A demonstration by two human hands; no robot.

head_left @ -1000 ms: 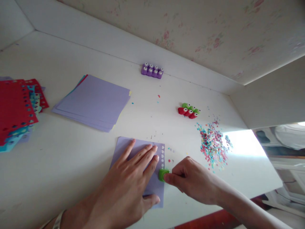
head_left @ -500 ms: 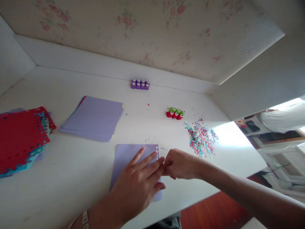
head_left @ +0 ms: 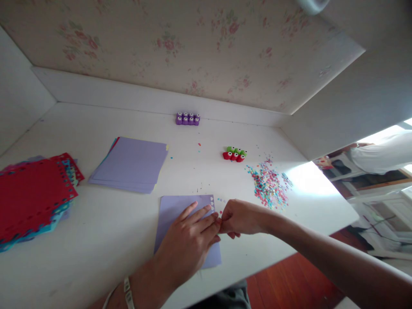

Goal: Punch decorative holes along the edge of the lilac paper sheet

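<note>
A lilac paper sheet (head_left: 174,208) lies on the white table (head_left: 96,240) near its front edge, with a short row of punched holes (head_left: 211,201) along the right side. My left hand (head_left: 186,244) lies flat on the sheet, fingers spread, pressing it down. My right hand (head_left: 240,219) is closed at the sheet's right edge, fingertips touching those of my left hand. The small green paper punch it gripped a second ago is hidden inside its fingers.
A stack of lilac sheets (head_left: 130,165) lies left of centre, and punched red and blue sheets (head_left: 32,197) at the far left. Purple punches (head_left: 187,119) stand by the wall, red and green punches (head_left: 234,153) beside a confetti pile (head_left: 268,182). A person's sleeve (head_left: 383,150) shows beyond the table's right edge.
The view has tilted up and back. My right hand with the punch moved up along the sheet's right edge toward its top corner, and the punch went out of sight.
</note>
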